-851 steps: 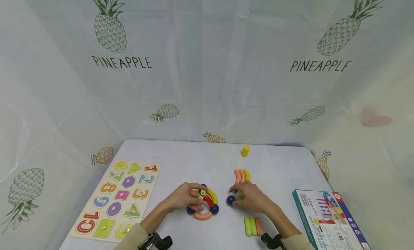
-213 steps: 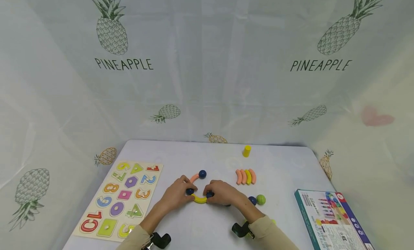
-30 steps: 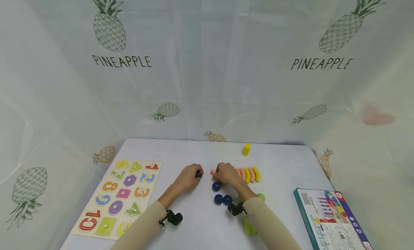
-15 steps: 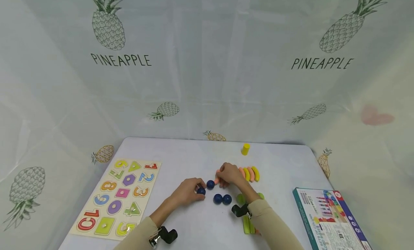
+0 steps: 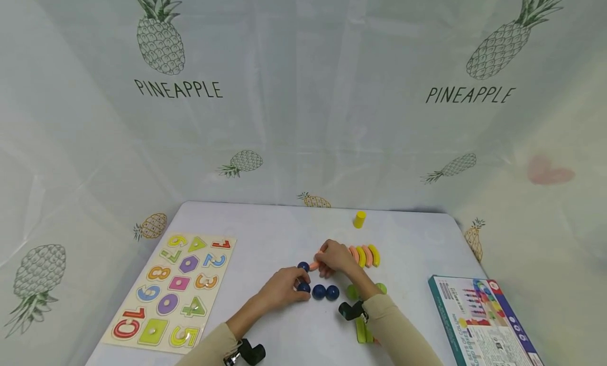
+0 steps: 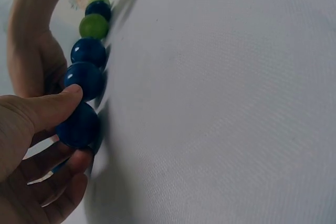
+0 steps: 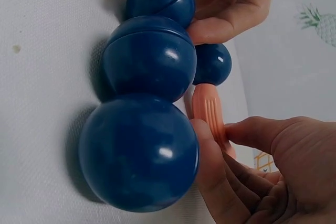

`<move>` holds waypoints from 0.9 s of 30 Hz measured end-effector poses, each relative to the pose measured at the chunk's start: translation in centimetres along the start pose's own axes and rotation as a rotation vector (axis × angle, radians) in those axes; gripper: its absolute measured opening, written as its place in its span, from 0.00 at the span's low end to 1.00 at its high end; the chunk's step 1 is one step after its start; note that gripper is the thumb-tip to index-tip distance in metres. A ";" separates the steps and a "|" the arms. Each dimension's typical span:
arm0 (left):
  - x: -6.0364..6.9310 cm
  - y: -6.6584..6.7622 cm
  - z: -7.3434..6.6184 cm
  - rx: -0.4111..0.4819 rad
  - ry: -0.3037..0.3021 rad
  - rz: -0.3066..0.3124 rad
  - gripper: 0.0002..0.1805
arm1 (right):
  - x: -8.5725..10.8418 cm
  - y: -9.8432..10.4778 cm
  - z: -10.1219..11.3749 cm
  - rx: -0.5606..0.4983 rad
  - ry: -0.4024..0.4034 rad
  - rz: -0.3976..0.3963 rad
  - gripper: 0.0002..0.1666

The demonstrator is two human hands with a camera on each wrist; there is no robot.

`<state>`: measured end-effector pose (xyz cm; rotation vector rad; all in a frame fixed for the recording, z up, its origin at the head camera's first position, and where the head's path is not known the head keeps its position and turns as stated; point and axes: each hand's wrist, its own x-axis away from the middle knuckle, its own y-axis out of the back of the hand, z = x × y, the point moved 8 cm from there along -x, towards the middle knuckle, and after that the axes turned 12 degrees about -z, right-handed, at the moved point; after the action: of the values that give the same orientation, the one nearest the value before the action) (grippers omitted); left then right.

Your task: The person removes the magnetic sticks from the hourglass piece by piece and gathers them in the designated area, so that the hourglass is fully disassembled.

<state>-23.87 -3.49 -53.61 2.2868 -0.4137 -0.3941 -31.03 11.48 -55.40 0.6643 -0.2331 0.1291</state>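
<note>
My left hand [image 5: 281, 288] pinches a dark blue ball [image 6: 79, 125] between thumb and fingers, low over the table. This ball is beside two more blue balls, the middle one [image 7: 150, 61] and the right one [image 7: 139, 153], which touch each other in a row. In my right hand [image 5: 335, 256] is a salmon-coloured curved rod [image 7: 209, 108], pinched between thumb and fingertips. At the rod's left end a further blue ball [image 5: 303, 266] sits against it. My right hand hides the rod's other end in the head view.
Several salmon and yellow curved rods [image 5: 369, 255] lie right of my right hand. Green balls [image 5: 353, 291] and green straight rods [image 5: 362, 330] lie partly behind my right arm. A yellow cylinder [image 5: 360, 219] stands far back. A number puzzle board [image 5: 168, 303] lies left, a box [image 5: 488, 318] right.
Over the last second my left hand has brought its blue ball nearer and to the right, beside the pair. A loose blue ball has shifted left and now meets the salmon rod's end.
</note>
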 end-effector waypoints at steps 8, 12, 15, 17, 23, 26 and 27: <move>-0.3 0.2 0.1 -0.016 -0.030 -0.047 0.15 | 0.0 -0.3 0.0 0.002 0.031 0.004 0.15; -1.1 1.9 0.4 -0.034 -0.010 -0.197 0.10 | 0.1 -0.3 0.2 0.007 0.036 -0.005 0.16; -1.9 3.2 1.2 -0.081 0.019 -0.295 0.11 | 0.2 -0.3 0.3 0.021 0.043 -0.016 0.16; -2.4 3.4 1.6 -0.109 0.041 -0.297 0.15 | 0.2 -0.3 0.4 0.035 0.041 -0.024 0.16; -3.3 2.2 2.3 -0.083 0.076 -0.159 0.20 | 0.3 -0.4 0.7 0.076 0.053 -0.058 0.16; -3.5 1.9 2.2 -0.061 0.077 -0.137 0.17 | 0.2 -0.3 0.9 0.084 0.070 -0.081 0.16; -3.5 1.9 2.2 -0.060 0.071 -0.141 0.16 | 0.2 -0.2 0.9 0.087 0.072 -0.086 0.16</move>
<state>-28.23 -4.70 -53.06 2.2707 -0.2023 -0.3888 -30.95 10.71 -54.77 0.7537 -0.1299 0.0806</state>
